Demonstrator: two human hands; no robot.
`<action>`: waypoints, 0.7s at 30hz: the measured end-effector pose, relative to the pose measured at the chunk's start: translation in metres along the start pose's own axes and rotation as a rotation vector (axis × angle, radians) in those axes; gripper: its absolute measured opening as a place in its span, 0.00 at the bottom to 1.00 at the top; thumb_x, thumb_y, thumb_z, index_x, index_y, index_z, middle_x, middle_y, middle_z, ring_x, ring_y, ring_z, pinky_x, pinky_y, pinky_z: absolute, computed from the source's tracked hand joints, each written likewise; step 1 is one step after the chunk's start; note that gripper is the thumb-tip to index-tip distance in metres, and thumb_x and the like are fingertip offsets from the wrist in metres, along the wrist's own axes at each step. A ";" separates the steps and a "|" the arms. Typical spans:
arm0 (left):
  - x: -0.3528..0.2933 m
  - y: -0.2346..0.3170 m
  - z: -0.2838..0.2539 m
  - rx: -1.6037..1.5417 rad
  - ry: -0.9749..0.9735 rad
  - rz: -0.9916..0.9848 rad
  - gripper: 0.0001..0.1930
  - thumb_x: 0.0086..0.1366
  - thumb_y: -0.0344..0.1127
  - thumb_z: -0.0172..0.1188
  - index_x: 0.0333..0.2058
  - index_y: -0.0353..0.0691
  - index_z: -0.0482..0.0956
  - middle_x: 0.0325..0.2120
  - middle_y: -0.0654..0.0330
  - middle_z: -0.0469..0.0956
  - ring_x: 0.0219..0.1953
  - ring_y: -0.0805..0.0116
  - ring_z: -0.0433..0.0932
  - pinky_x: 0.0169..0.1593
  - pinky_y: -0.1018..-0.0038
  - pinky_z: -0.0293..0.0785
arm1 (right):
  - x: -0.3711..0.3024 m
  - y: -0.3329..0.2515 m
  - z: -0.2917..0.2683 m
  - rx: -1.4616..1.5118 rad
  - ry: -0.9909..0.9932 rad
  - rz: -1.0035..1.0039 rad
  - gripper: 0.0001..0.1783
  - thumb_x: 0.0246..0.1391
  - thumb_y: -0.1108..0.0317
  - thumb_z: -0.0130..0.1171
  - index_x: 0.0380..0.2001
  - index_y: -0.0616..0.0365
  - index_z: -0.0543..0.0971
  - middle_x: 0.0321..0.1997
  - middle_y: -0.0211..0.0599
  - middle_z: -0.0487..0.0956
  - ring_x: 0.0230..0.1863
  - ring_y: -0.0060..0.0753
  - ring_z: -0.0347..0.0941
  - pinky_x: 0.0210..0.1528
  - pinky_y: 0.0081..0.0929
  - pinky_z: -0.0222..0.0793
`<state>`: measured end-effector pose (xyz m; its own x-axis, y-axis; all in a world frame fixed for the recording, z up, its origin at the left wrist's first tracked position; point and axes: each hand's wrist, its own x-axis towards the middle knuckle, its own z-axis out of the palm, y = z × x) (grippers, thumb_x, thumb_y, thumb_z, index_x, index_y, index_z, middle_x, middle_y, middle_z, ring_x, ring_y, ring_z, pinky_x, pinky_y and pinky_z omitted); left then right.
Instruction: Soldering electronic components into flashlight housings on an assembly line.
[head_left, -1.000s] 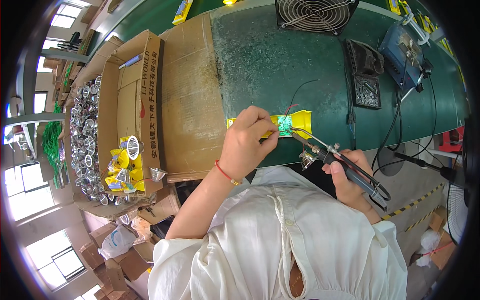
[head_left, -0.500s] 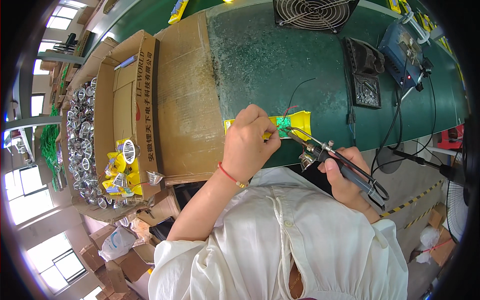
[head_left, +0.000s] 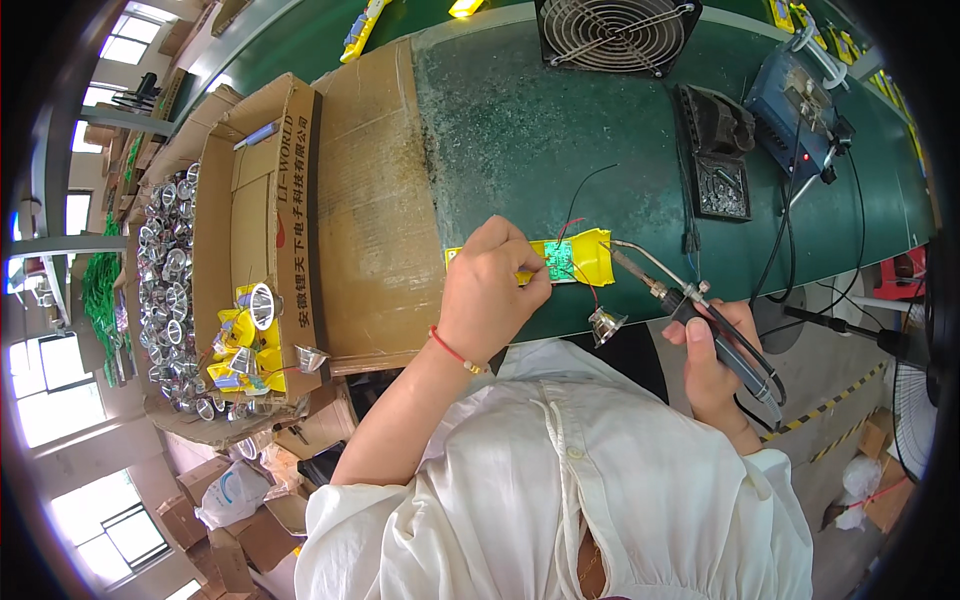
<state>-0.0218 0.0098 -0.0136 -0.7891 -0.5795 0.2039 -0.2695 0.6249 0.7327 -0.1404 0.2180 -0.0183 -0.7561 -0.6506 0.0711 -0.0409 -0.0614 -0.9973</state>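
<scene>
A soldering iron with a thin metal feed tube is gripped in my right hand. Its tip points left, beside the right end of a yellow plastic housing and apart from the circuit board. On that housing lies a small green circuit board with thin red and black wires. My left hand covers the housing's left part, thumb and fingertips pinched together at the board's left edge; whatever is between them is hidden. A silver reflector cup hangs by a red wire at the table's near edge.
Left of the cardboard sheet, a carton holds yellow housings, beside many reflector cups. A fan stands at the back. Right are a black tray, a blue soldering station and hanging cables.
My right hand has drawn the soldering iron back to the right, its tip off the circuit board. The reflector cup is now in fuller view. My left hand stays pinched at the board.
</scene>
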 end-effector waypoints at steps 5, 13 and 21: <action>-0.001 0.002 -0.002 0.040 0.000 -0.003 0.03 0.42 0.24 0.61 0.18 0.35 0.75 0.24 0.58 0.71 0.26 0.60 0.73 0.30 0.70 0.70 | 0.003 0.009 -0.013 -0.085 0.146 -0.159 0.11 0.51 0.70 0.55 0.34 0.64 0.66 0.28 0.41 0.75 0.27 0.24 0.72 0.32 0.20 0.69; -0.002 0.004 -0.005 0.040 -0.009 -0.036 0.03 0.42 0.24 0.60 0.17 0.34 0.74 0.24 0.57 0.71 0.24 0.61 0.73 0.28 0.72 0.71 | 0.018 0.031 -0.055 -0.579 0.303 -0.430 0.09 0.49 0.78 0.55 0.35 0.66 0.71 0.29 0.37 0.72 0.27 0.22 0.67 0.28 0.16 0.63; -0.017 0.000 -0.060 0.178 0.183 -0.141 0.13 0.50 0.25 0.60 0.37 0.39 0.77 0.25 0.58 0.74 0.25 0.68 0.75 0.28 0.75 0.71 | 0.007 0.013 -0.039 -0.276 0.205 -0.328 0.12 0.50 0.78 0.54 0.38 0.65 0.67 0.33 0.41 0.72 0.32 0.26 0.71 0.37 0.19 0.67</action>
<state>0.0248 -0.0125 0.0218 -0.6286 -0.7417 0.2340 -0.4744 0.6041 0.6403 -0.1718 0.2418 -0.0316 -0.7861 -0.4662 0.4058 -0.4506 -0.0172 -0.8926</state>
